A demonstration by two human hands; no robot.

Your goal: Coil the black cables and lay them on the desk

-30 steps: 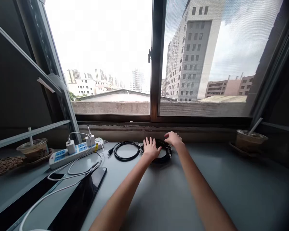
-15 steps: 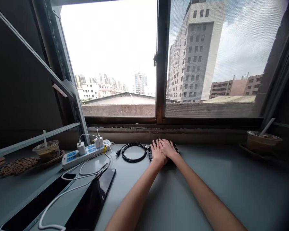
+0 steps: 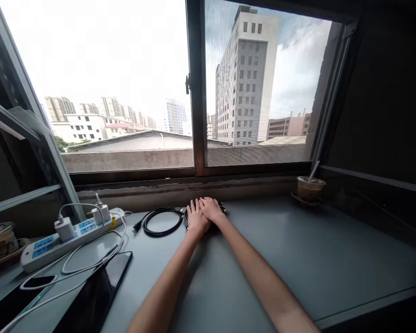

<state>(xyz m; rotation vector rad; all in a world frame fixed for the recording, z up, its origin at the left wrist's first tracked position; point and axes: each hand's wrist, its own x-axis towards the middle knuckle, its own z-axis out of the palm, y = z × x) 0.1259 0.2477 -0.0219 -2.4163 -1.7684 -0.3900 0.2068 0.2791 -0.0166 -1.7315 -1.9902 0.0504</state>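
My left hand [image 3: 196, 216] and my right hand [image 3: 211, 209] lie side by side, fingers flat and pointing at the window, on top of a coiled black cable [image 3: 223, 209] at the far side of the grey table [image 3: 298, 249]. The hands cover most of that coil, so only slivers of it show at their edges. Just left of my left hand, a second black cable coil [image 3: 161, 223] rests on the table with its plug end pointing left. Neither hand wraps round anything.
A white power strip [image 3: 41, 245] with two chargers and white cables sits at the left, with a dark tablet [image 3: 93, 296] and a phone [image 3: 7, 303] nearer me. A cup with a straw [image 3: 310, 187] stands at the far right, another cup [image 3: 0, 238] at the far left. The window sill runs behind.
My hands, apart over the coil a second ago, have come together and now rest flat on it. The view has swung to the right, so everything sits further left.
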